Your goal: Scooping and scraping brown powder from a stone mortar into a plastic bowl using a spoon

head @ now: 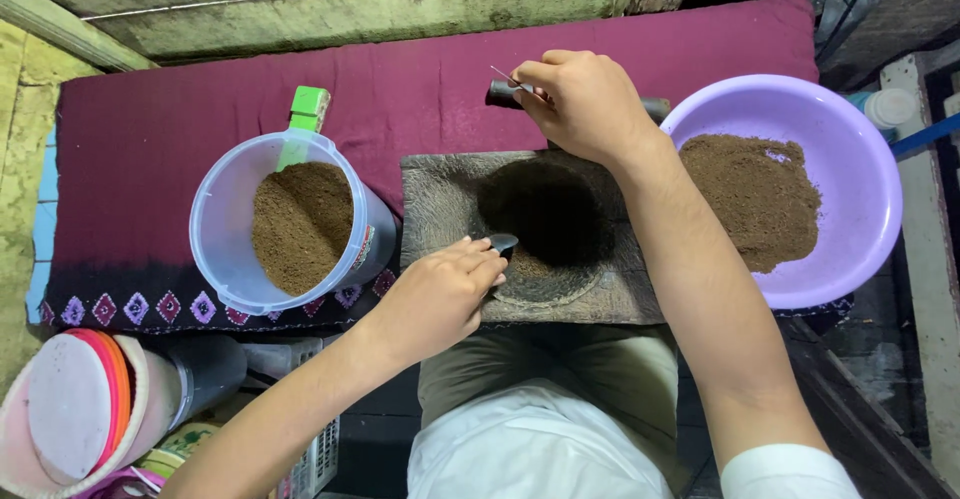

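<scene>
Left hand (440,294), frame centre, pinched a small dark scoop (503,244) w/ closed fingers over the worn grey wooden block (440,199). Right hand (585,104), upper centre, gripped a dark cylindrical tube (502,93) & thin stick (505,78), fingers curled tight.

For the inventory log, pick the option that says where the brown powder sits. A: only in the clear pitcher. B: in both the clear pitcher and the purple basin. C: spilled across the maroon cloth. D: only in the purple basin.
B: brown powder fills the bottom of the clear pitcher left of the wooden block, and another heap lies in the purple basin on the right; the maroon cloth shows no spill.
</scene>
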